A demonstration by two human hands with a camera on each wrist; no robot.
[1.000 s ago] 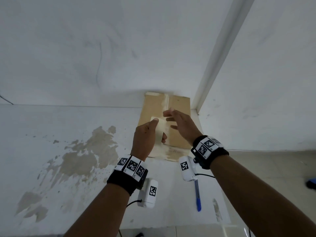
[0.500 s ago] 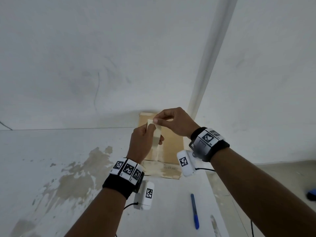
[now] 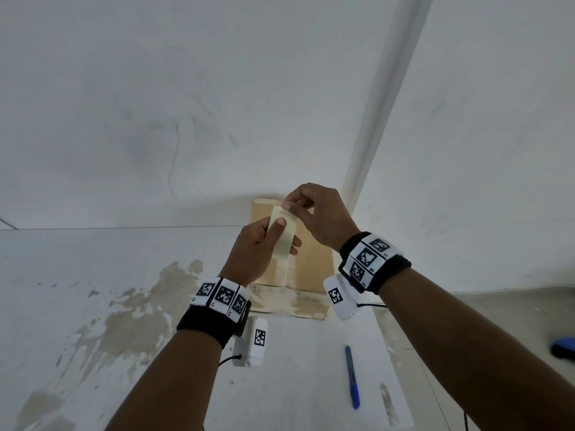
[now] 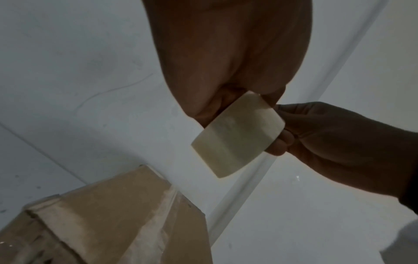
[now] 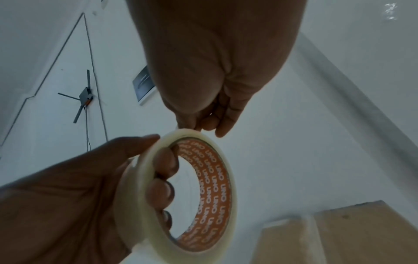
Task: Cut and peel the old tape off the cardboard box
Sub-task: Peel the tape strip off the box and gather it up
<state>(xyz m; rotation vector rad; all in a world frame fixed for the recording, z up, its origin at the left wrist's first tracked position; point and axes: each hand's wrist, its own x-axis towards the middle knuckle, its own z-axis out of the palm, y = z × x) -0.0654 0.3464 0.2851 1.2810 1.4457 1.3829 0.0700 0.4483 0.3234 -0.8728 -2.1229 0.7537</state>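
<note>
Left hand (image 3: 253, 244) grips a tape roll (image 5: 181, 192), fingers through its core; right hand (image 3: 317, 213) pinches the roll's top edge above the cardboard box (image 3: 311, 259) on the tabletop (image 3: 295, 368) (old tape remains). Risk: a freed end could stick to skin.

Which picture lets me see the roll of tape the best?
The right wrist view. There the roll of tape shows as a full ring with its orange inside, and the left hand has fingers hooked through it. The head view and the left wrist view show it only edge-on, as a pale band, pinched at the top by the right hand.
</note>
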